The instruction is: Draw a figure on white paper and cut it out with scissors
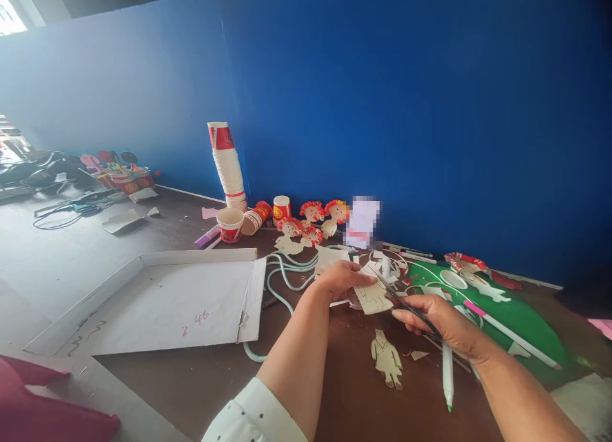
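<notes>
My left hand (342,280) pinches a cream piece of paper (375,296) with a figure drawn on it in thin dark lines. In my right hand (442,321) is a pair of dark scissors (415,313), their blades reaching to the paper's upper right side. Whether the blades are parted is too small to tell. Below the paper, a cut-out paper body (386,360) with arms and legs lies flat on the brown table. Close to my right hand lies a green-tipped marker (447,378), with a small paper scrap (419,354) beside the cut-out.
Paper dolls with red frills (312,211) lean near the blue partition (382,97). Left of them stand a tall stack of paper cups (228,168) and an upright cup (230,228). A white cardboard tray (176,302) lies left; green paper (530,327) and a pink-white pen (516,337) lie right.
</notes>
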Demonstrator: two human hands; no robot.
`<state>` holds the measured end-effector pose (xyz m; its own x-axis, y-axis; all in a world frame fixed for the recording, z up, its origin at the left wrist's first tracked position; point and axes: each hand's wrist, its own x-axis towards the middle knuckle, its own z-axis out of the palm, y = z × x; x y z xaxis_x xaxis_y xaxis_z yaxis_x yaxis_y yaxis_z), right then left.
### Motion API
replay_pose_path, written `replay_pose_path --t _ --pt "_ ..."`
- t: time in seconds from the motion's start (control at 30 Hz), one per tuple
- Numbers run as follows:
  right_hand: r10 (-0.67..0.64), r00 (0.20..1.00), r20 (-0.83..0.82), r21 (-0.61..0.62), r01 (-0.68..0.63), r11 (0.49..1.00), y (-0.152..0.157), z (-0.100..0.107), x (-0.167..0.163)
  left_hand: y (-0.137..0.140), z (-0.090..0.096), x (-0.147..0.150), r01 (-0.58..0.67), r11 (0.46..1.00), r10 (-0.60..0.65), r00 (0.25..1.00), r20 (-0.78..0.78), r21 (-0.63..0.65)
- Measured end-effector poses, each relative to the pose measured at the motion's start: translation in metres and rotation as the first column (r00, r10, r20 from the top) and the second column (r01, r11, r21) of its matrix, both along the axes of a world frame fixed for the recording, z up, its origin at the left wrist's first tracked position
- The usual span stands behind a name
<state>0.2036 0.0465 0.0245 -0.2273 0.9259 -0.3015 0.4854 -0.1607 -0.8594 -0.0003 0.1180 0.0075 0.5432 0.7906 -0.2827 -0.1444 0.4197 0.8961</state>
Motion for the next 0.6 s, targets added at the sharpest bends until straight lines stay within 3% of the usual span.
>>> replay_pose_path --t 0.3,0.6 --pt "0.016 1.000 0.012 0.048 -0.017 0.999 -0.002 0.007 -0.001 -0.004 0.005 0.001 0.043 0.998 -0.041 0.998 0.046 -0.046" --pt "0.053 0.999 0.004 -0.009 -0.053 0.999 -0.003 0.014 -0.003 -0.005 0.009 -0.001 0.063 0.998 -0.063 0.998 -0.006 -0.014"
